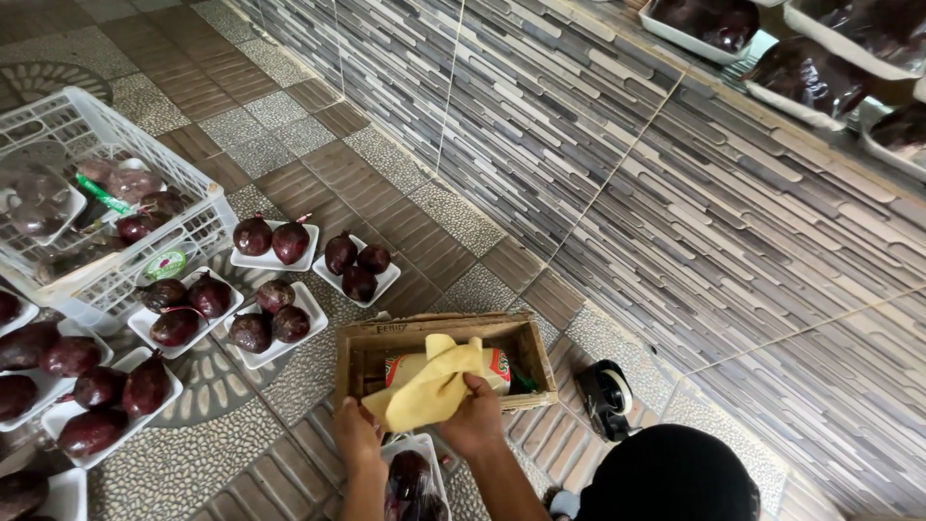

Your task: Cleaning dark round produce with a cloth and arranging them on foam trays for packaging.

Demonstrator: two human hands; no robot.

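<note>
Cloth [431,386], yellow, lies draped over a roll [497,367] in the wooden box [439,333] on the floor, pinched at its near edge by the right hand [475,420]. Left hand [355,432] rests on the box's near rim, fingers curled; whether it grips, I cannot tell. Beet trays [275,259] lie near, just beside a white crate [106,125], and a tape dispenser [606,396] sits right of the box.
</note>
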